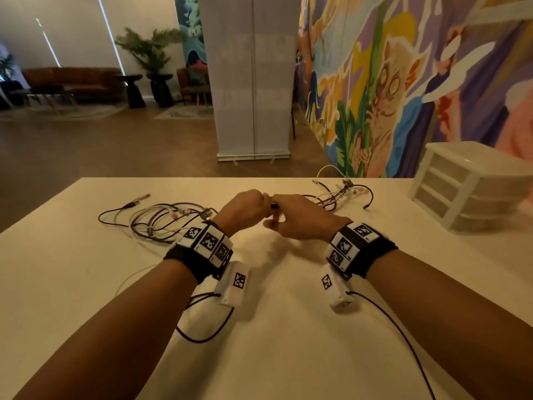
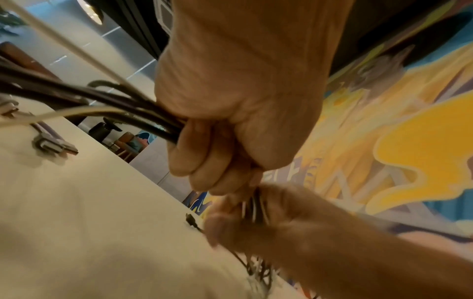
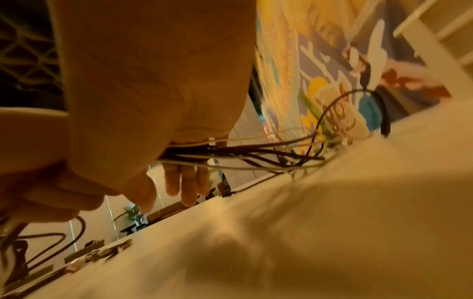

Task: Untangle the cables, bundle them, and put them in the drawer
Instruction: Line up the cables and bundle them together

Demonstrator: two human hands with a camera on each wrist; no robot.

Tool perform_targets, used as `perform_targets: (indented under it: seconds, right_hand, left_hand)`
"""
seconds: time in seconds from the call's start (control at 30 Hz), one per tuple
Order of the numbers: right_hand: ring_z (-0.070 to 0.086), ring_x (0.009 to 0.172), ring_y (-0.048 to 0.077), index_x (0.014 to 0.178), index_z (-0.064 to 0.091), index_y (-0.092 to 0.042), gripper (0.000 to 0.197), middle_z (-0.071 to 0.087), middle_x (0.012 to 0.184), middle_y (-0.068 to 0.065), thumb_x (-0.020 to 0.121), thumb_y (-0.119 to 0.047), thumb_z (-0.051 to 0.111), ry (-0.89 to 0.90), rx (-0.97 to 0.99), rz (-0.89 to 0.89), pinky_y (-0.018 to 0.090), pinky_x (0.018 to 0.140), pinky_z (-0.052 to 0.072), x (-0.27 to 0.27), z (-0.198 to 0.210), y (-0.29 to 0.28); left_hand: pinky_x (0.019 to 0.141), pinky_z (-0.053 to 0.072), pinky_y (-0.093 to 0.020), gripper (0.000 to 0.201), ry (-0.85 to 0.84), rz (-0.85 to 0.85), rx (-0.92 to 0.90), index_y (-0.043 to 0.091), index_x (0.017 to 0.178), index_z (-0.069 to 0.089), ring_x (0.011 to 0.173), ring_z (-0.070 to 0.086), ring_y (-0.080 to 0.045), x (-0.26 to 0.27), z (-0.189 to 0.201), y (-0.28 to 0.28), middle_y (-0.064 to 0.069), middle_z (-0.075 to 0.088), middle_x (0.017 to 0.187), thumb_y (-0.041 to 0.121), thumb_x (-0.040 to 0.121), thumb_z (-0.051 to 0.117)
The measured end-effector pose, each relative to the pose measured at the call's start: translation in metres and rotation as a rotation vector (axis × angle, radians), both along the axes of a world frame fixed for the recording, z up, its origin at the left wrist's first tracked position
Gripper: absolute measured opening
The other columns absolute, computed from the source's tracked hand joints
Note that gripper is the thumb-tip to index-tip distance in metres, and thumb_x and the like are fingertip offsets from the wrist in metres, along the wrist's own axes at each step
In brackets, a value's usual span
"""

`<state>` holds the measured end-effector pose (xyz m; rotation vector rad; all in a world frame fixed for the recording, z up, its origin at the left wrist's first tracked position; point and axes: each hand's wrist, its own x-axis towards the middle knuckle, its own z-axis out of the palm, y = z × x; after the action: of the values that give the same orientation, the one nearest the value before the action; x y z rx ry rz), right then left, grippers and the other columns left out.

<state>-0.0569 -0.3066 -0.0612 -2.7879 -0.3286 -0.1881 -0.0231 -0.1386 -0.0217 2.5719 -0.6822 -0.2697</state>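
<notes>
Two hands meet over the middle of the white table. The left hand is fisted around a gathered run of dark and white cables, and the right hand grips the same run just beside it. The cables spread into two loose tangles, one to the left and one to the right. One white plastic drawer unit with three closed drawers stands at the table's far right corner.
</notes>
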Motion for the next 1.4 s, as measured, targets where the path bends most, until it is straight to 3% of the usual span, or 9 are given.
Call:
perform_targets:
  seconds: [0.13,0.3,0.43,0.57,0.7,0.97,1.13,1.3,1.4]
  right_hand:
    - [0.067,0.074,0.023,0.091,0.078,-0.021,0.029,0.075,0.081,0.000,0.099,-0.044,0.062,-0.175,-0.163,-0.049,0.038,0.068,0.053,0.003,0.003,-0.003]
    - [0.055,0.060,0.023,0.059,0.060,-0.020,0.051,0.058,0.061,0.000,0.101,-0.049,0.054,-0.067,-0.215,-0.155,0.045,0.062,0.052,0.004,0.021,-0.016]
    - [0.059,0.068,0.022,0.074,0.065,-0.022,0.046,0.066,0.073,-0.003,0.097,-0.062,0.060,-0.135,-0.074,-0.125,0.040,0.062,0.048,0.005,0.022,-0.012]
    - [0.060,0.116,0.022,0.127,0.058,-0.022,0.039,0.066,0.127,0.001,0.097,-0.043,0.072,-0.136,-0.076,0.032,0.041,0.107,0.050,-0.006,0.024,0.018]
    - [0.065,0.086,0.024,0.105,0.058,-0.020,0.020,0.072,0.102,0.005,0.102,-0.038,0.066,-0.229,-0.133,-0.019,0.034,0.070,0.044,-0.007,0.018,0.026]
    - [0.042,0.042,0.014,0.058,0.066,-0.016,0.070,0.047,0.045,-0.007,0.107,-0.058,0.040,-0.416,-0.430,-0.173,0.027,0.049,0.025,0.009,0.033,-0.020]
    - [0.059,0.067,0.018,0.091,0.079,-0.023,0.043,0.062,0.069,-0.004,0.104,-0.054,0.052,-0.221,-0.309,-0.228,0.030,0.057,0.034,0.018,0.042,-0.019]
    - [0.041,0.145,0.031,0.155,0.041,-0.019,0.087,0.049,0.154,0.007,0.088,-0.059,0.078,-0.107,-0.194,-0.103,0.045,0.122,0.031,-0.004,0.042,0.017]
    - [0.060,0.117,0.025,0.141,0.048,-0.015,0.069,0.061,0.133,0.005,0.092,-0.055,0.076,-0.092,-0.094,-0.118,0.036,0.095,0.051,-0.009,0.031,0.053]
  left_hand:
    - [0.054,0.040,-0.028,0.054,0.121,0.014,-0.047,0.001,0.104,0.072,0.060,0.048,-0.018,-0.006,0.010,0.008,-0.009,0.062,0.080,0.037,0.113,0.033]
    - [0.078,0.048,-0.040,0.052,-0.002,-0.008,0.080,0.009,0.101,0.067,0.080,0.059,-0.026,-0.011,0.010,0.022,-0.010,0.067,0.089,0.042,0.114,0.029]
    - [0.081,0.045,-0.039,0.032,-0.028,-0.001,0.075,0.007,0.116,0.064,0.102,0.061,-0.037,-0.010,0.012,0.015,-0.020,0.066,0.116,0.018,0.111,0.035]
    - [0.083,0.046,-0.040,0.038,-0.038,0.010,0.052,-0.002,0.122,0.065,0.104,0.064,-0.036,-0.007,0.013,0.017,-0.021,0.068,0.117,0.025,0.113,0.039]
    - [0.074,0.042,-0.039,0.037,-0.007,0.046,-0.077,-0.001,0.110,0.066,0.091,0.061,-0.035,-0.005,0.021,0.021,-0.023,0.068,0.108,0.021,0.113,0.037]
    - [0.065,0.047,-0.031,0.057,0.132,0.126,-0.099,0.014,0.080,0.067,0.058,0.050,-0.019,0.003,0.022,0.057,-0.001,0.058,0.068,0.051,0.110,0.036]
    - [0.047,0.035,-0.025,0.054,0.139,0.190,-0.208,0.008,0.087,0.067,0.053,0.041,-0.017,0.009,0.028,0.049,-0.004,0.049,0.071,0.044,0.111,0.035]
    - [0.041,0.025,-0.022,0.041,0.224,0.203,-0.306,0.009,0.084,0.061,0.043,0.033,-0.011,0.013,0.031,0.045,0.000,0.045,0.065,0.032,0.110,0.039]
    - [0.044,0.025,-0.023,0.039,0.259,0.183,-0.358,0.010,0.083,0.060,0.042,0.031,-0.010,0.012,0.033,0.043,0.000,0.043,0.064,0.029,0.109,0.037]
